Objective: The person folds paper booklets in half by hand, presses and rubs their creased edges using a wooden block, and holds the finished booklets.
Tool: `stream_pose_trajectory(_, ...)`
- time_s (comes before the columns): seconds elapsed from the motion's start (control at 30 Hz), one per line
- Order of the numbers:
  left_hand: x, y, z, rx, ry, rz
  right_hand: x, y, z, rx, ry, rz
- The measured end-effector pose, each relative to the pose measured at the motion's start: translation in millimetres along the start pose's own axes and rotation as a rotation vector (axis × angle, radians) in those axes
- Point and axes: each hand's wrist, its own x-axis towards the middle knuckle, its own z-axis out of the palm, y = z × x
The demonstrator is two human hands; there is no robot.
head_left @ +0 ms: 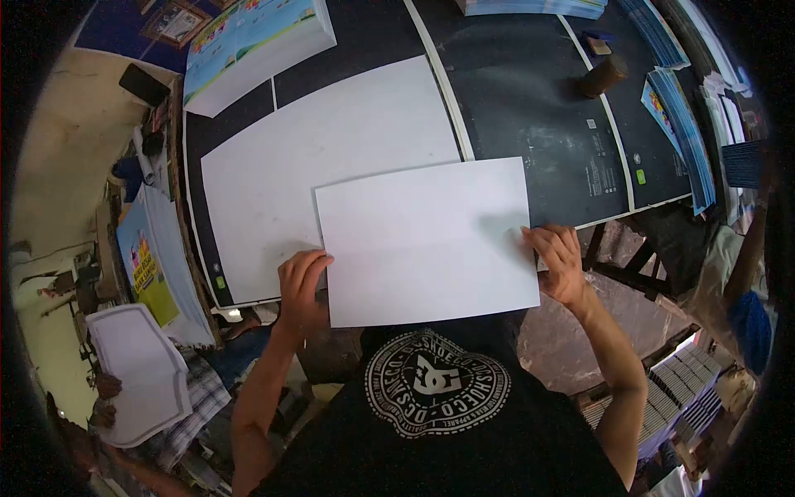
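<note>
A white sheet of paper [426, 244] is held level in front of my chest, over the near edge of the table. My left hand [304, 286] pinches its left edge, fingers closed on the rim. On the opposite side, my right hand [560, 261] grips the right edge between thumb and fingers. Whether it is one sheet or several together, I cannot tell. Partly under it, a larger white sheet [331, 149] lies flat on the black table surface [522, 91].
A tall stack of printed covers [273, 58] stands at the back left. A brown cylinder [603, 76] sits at the right, near blue-edged booklet stacks [681, 137]. More printed sheets [149, 265] lie at the left, where another person's hand [108, 399] holds white paper [141, 373].
</note>
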Motion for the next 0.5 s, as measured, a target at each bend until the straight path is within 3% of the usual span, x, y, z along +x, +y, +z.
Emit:
stream_pose_trajectory(0.3, 15, 6, -8, -0.078, 0.078, -0.018, 11, -1, -4, 0.009, -0.043, 0.081)
stream_pose_trajectory(0.5, 19, 2, -8, -0.082, 0.086, -0.005, 24, -9, -12, 0.147, 0.041, 0.148)
